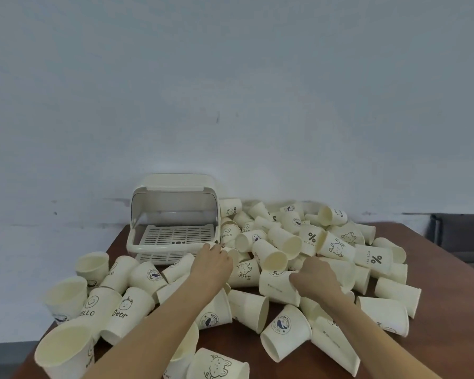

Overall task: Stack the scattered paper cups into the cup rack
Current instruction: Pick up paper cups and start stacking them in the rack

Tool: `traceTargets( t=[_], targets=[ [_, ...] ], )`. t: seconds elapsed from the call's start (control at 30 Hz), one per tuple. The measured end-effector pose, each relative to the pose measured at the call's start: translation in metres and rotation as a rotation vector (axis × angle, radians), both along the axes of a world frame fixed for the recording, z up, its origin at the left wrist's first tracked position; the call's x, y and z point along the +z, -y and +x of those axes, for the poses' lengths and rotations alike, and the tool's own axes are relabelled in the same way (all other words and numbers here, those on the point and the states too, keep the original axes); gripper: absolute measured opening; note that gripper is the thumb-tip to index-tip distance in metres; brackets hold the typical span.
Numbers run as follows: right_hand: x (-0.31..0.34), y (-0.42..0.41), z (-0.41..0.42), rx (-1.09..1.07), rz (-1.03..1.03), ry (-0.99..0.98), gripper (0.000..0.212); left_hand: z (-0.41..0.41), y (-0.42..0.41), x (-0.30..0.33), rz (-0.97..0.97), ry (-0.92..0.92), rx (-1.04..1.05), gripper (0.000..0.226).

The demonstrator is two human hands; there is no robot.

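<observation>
Left hand (212, 262) curled on a paper cup (231, 253); cup rack (173, 217) at its 11 o'clock. Right hand (314, 279) grips a sideways cup (278, 287).

We look at a plain, bare room, more like an office or staging space than a home: a scuffed pale wall (230, 91), a brown counter (435, 269) pushed against it, and a dark chair-like shape (463, 236) at the right edge.
</observation>
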State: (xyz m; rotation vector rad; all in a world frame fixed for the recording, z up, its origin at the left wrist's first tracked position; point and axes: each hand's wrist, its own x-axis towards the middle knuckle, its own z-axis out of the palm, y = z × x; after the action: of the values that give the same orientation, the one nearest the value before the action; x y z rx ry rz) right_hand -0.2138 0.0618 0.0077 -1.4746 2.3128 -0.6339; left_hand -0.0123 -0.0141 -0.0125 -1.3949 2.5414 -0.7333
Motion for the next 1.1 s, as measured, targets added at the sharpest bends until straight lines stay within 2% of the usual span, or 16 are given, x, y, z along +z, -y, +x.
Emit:
traceTargets(
  t=[0.13,0.33,0.67,0.83,1.0,1.1],
  targets=[
    [-0.002,0.005,0.009,0.002,-0.065,-0.030,0.023,0.001,0.000,0.002,0.015,-0.014,0.017,0.026],
    [0.005,0.013,0.028,0.044,-0.181,-0.110,0.015,0.006,0.001,0.013,-0.029,-0.079,0.040,0.023],
    [0.013,0.040,0.068,0.208,-0.334,-0.350,0.018,0.047,0.003,0.029,-0.124,-0.349,0.184,0.015],
    [0.010,0.065,0.100,0.300,-0.386,-0.337,0.021,0.082,0.016,0.027,-0.195,-0.466,0.289,0.022],
    [0.009,0.093,0.130,0.390,-0.393,-0.345,0.020,0.107,0.030,0.028,-0.215,-0.532,0.397,0.008],
    [0.009,0.107,0.144,0.415,-0.398,-0.370,0.019,0.118,0.044,0.020,-0.229,-0.565,0.425,0.008]
  ],
)
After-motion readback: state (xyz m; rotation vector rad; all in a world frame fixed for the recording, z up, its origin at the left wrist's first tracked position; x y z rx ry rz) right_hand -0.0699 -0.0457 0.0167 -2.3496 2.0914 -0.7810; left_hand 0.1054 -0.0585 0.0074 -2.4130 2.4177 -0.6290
